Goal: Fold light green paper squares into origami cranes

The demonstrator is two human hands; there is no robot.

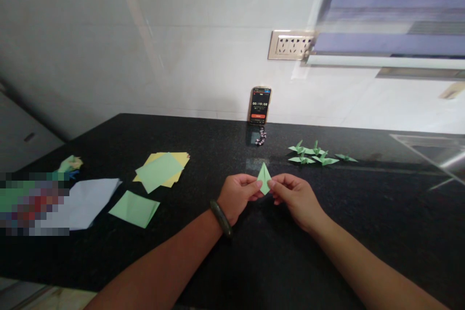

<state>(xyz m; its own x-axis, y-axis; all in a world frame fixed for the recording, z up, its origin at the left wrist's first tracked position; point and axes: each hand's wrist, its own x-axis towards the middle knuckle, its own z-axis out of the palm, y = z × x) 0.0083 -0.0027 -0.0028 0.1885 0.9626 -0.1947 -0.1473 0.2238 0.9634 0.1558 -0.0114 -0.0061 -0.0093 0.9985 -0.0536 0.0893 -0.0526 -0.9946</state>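
Note:
Between my two hands is a small green folded paper (264, 177), kite-shaped with its point facing away from me and a crease down the middle. My left hand (239, 194) pinches its left edge between thumb and fingers. On the opposite edge, my right hand (293, 196) pinches it the same way. A dark bangle (221, 218) circles my left wrist. Beyond my right hand, several green paper cranes (325, 160) stand grouped on the black countertop (250, 261).
Left of my hands lie a stack of green and yellow paper squares (162, 170) and a creased green sheet (135, 209). White paper (96, 201) lies farther left. A phone (260, 105) showing a timer leans on the wall, with a beaded strap (260, 136) before it. A sink edge (425, 155) is at right.

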